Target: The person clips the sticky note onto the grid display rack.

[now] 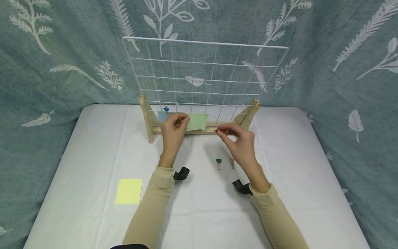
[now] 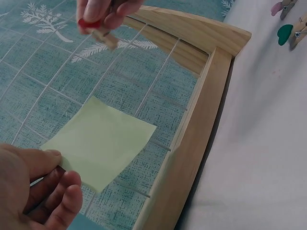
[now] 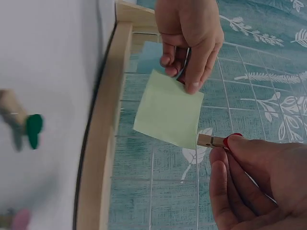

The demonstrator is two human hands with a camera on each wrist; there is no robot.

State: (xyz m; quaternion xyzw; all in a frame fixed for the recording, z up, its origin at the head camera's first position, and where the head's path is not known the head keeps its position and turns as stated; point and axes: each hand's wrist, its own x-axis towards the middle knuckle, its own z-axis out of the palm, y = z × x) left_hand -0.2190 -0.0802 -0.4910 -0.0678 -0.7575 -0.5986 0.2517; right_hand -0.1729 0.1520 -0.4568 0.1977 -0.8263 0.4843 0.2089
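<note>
Leaf-printed curtain (image 1: 56, 83) is fronted by a wire grid (image 1: 214, 63); before it, a green note (image 1: 198, 121) is pinched by the left hand (image 1: 173, 133) at its left edge; rightward, apart, a clothespin (image 3: 209, 140) is pinched by the right hand (image 1: 240, 141), tip leftward.

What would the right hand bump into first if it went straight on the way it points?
Probably the light green paper: the clothespin in the right hand points toward its edge. Depth is unclear, so it might meet the wire grid instead.
</note>
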